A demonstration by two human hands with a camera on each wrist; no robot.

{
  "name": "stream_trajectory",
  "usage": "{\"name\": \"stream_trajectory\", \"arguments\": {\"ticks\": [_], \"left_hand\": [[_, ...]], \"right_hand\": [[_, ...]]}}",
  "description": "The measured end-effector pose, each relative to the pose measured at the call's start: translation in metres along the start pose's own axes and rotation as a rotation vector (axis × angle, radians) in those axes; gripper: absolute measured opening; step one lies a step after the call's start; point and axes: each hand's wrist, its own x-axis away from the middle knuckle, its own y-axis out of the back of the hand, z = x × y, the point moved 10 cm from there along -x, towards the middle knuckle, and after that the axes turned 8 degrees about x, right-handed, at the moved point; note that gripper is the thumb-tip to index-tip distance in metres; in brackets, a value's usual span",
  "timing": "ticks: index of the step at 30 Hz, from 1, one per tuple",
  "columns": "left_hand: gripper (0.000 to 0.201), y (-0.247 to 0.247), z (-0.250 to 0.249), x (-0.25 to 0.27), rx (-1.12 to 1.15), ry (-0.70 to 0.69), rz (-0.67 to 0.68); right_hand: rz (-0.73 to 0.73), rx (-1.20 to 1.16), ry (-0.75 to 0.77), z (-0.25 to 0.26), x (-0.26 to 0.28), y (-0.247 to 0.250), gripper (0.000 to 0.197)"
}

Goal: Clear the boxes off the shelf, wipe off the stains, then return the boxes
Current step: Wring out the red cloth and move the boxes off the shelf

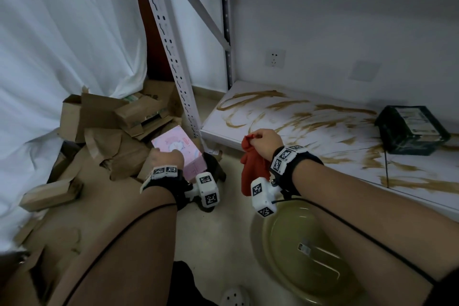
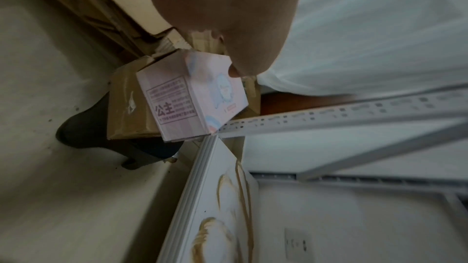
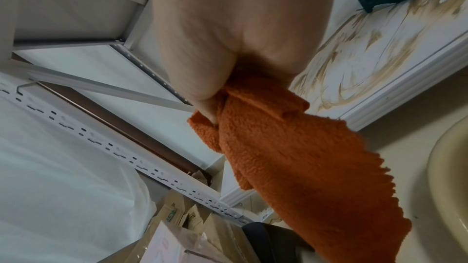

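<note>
Where left hand (image 1: 165,156) touches, pink box (image 2: 192,95) reads — 公主.

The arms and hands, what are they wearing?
Both forearms are bare, no sleeves. The left hand and right hand each have a black wristband carrying white blocks printed with black square-pattern tags. A white camera block juts from each band, and a thin black cable runs back along each arm.

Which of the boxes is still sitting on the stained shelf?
The dark green box, at the shelf's right end among the brown stains. The pink box under the left hand and the brown cardboard boxes are off the shelf.
</note>
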Motion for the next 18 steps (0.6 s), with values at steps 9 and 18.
{"name": "stream_trajectory", "arguments": {"ticks": [9, 18], "left_hand": [[0.041, -0.090, -0.101, 0.078, -0.150, -0.554, 0.182], [0.038, -0.231, -0.112, 0.157, -0.207, -0.527, 0.495]], "right_hand": [[-0.122, 0.042, -0.042, -0.038, 0.002, 0.056, 0.025], [-0.258, 0.087, -0.221, -0.137, 0.011, 0.172, 0.045]]}}
